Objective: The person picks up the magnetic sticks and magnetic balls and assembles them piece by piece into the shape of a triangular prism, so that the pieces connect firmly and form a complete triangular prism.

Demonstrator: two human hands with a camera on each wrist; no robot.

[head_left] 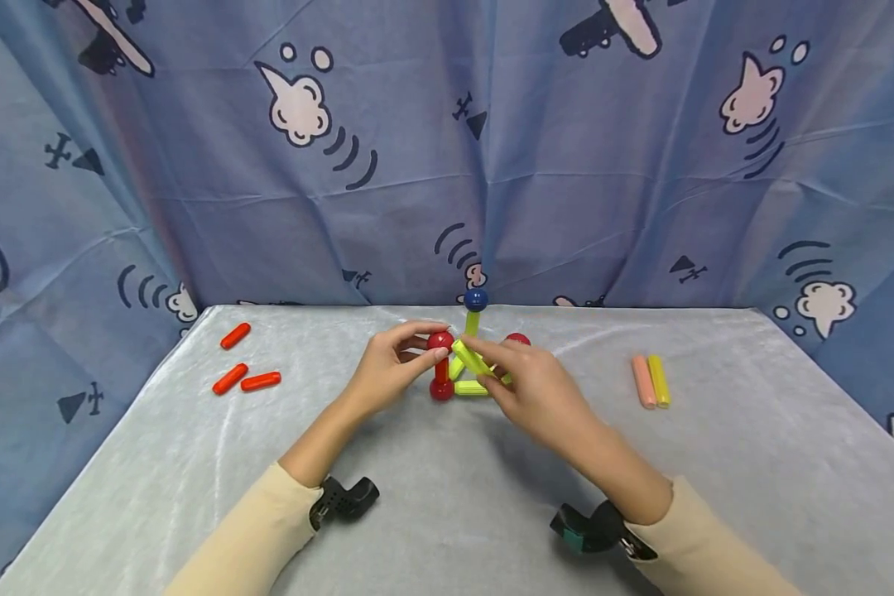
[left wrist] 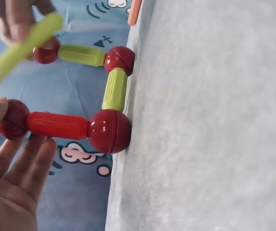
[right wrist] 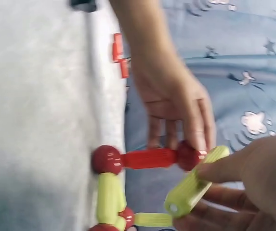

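Pinching left hand [head_left: 387, 372]: thumb and forefinger on opposite sides of the upper red ball [head_left: 440, 340]; other fingers beside the upright red rod [left wrist: 58, 125] beneath it.
Right hand [head_left: 540, 389]: thumb and fingers grip a yellow-green rod [head_left: 473, 358], held tilted just beside that ball; whether the two touch, I cannot tell.
Frame of balls and rods: mid-table, between the hands; a lower red ball [head_left: 442, 390] sits under the red rod; a flat yellow-green rod [left wrist: 114, 90] joins it to another red ball [left wrist: 120, 60]; at the back, a blue ball [head_left: 476, 300] tops an upright rod [head_left: 473, 323].
Table left: three loose red rods [head_left: 230, 378].
Table right: a pink rod [head_left: 644, 382] and a yellow rod [head_left: 659, 381], side by side.
Backdrop: blue patterned curtain [head_left: 410, 165].
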